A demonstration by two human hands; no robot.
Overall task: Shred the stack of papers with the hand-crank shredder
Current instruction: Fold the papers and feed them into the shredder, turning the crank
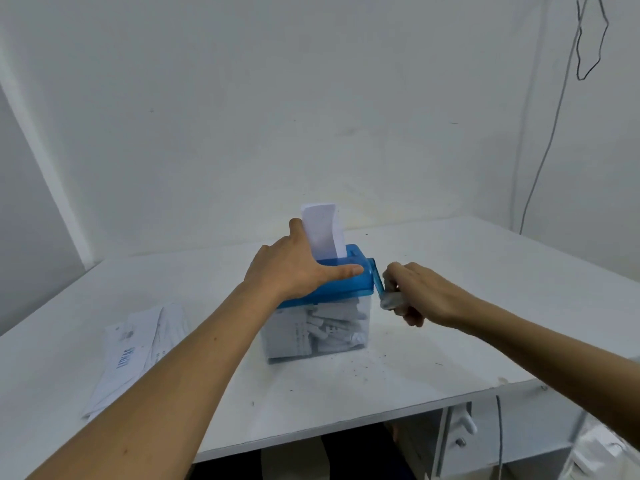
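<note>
A small hand-crank shredder stands mid-table, with a blue top (341,284) over a clear bin (322,332) packed with white paper strips. A folded white sheet (322,233) sticks upright out of the top slot. My left hand (294,268) lies flat on the blue top, fingers beside the sheet and thumb stretched along the front edge. My right hand (420,292) grips the pale knob of the blue crank (377,277) on the shredder's right side. A stack of printed papers (138,351) lies on the table to the left, partly hidden by my left forearm.
The white table (467,323) carries dark specks in front of the shredder. A white wall stands close behind. A cable (550,143) hangs down the wall at the right. Under the table's right front edge sits a white drawer unit (460,441).
</note>
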